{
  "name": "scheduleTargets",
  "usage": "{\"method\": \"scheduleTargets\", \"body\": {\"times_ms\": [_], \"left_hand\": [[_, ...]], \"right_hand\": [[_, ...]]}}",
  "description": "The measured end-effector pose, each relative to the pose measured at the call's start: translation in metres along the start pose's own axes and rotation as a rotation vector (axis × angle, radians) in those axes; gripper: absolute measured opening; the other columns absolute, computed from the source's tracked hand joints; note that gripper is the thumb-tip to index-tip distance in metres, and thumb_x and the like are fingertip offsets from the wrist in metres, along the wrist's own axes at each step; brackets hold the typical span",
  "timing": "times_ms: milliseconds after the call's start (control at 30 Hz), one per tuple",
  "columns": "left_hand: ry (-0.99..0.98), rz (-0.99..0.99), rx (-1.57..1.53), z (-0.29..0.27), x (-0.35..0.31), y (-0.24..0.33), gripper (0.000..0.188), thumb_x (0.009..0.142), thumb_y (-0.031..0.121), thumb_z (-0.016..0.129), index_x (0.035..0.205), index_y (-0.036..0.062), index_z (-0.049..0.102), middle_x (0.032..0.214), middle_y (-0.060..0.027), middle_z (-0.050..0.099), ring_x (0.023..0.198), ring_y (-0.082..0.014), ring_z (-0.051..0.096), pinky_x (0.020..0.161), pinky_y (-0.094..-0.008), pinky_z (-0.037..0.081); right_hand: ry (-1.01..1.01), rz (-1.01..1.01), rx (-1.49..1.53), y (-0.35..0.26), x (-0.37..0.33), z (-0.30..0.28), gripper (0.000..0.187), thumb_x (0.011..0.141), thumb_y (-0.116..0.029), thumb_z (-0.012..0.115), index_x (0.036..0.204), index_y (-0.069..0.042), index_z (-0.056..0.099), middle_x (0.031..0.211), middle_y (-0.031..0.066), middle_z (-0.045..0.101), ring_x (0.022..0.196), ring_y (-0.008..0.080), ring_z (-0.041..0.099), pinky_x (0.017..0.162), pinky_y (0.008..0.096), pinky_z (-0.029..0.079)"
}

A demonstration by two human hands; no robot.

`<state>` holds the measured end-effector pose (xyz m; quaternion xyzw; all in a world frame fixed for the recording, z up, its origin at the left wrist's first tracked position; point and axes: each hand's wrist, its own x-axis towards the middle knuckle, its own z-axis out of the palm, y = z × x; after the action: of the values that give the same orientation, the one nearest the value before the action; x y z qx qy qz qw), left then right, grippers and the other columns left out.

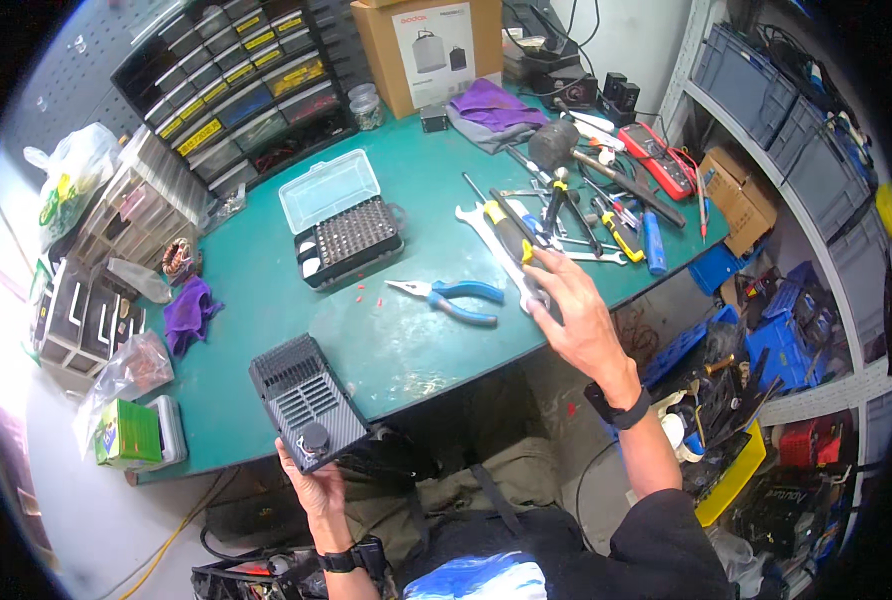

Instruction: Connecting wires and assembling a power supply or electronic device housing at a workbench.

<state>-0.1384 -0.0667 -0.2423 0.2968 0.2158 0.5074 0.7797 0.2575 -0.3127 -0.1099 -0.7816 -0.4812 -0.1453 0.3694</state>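
Observation:
My left hand [311,490] grips the lower end of a black slotted plastic holder [311,395], tilted at the table's near edge. A round dark knob-like part sits at its lower end; my fingers beneath it are partly hidden. My right hand [578,318] reaches over the tools with fingers apart. Its thumb is by the near end of a silver wrench [494,248], and whether it touches is unclear. Just beyond the fingertips lies a screwdriver [509,232] with a yellow and black handle. Blue-handled pliers [456,300] rest left of this hand.
An open bit case [351,235] stands mid-table. At the right lie a rubber mallet [554,145], a red multimeter [656,160] and several hand tools. Drawer cabinets [236,80] and a cardboard box [431,55] line the back; a shelf rack [816,190] borders the right.

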Motion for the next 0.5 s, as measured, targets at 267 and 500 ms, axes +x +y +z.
{"method": "scheduleTargets", "body": {"times_ms": [267, 500], "left_hand": [[0.056, -0.029, 0.004, -0.016, 0.007, 0.001, 0.049, 0.101, 0.036, 0.072, 0.144, 0.02, 0.055, 0.131, -0.0029, 0.067, 0.11, -0.0166, 0.068, 0.092, -0.033, 0.063], [-0.036, -0.053, -0.024, -0.022, 0.005, 0.004, 0.046, 0.104, 0.037, 0.068, 0.144, 0.0188, 0.054, 0.131, -0.0029, 0.067, 0.11, -0.0169, 0.069, 0.091, -0.034, 0.064]], "right_hand": [[0.001, 0.002, 0.031, 0.005, -0.001, -0.001, 0.035, 0.093, -0.01, 0.072, 0.127, -0.002, 0.066, 0.143, 0.0203, 0.06, 0.135, 0.0399, 0.055, 0.116, 0.0493, 0.043], [0.131, 0.028, 0.01, 0.023, 0.014, -0.001, 0.031, 0.091, -0.005, 0.072, 0.121, -0.003, 0.067, 0.126, 0.0196, 0.062, 0.118, 0.0396, 0.059, 0.102, 0.0472, 0.049]]}}
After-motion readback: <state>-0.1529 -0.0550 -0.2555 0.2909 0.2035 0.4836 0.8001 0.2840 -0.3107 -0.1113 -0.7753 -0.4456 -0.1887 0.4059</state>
